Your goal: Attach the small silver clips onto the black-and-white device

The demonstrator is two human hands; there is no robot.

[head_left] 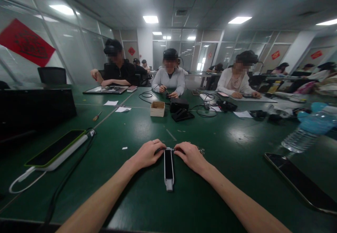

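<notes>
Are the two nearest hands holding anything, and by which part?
The left hand and right hand are both at the far end of the white-edged black device; whether they actually grip it cannot be told.

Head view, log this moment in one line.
white-framed device: on green table | left hand: at its far end, left side | right hand: same end, right side
</notes>
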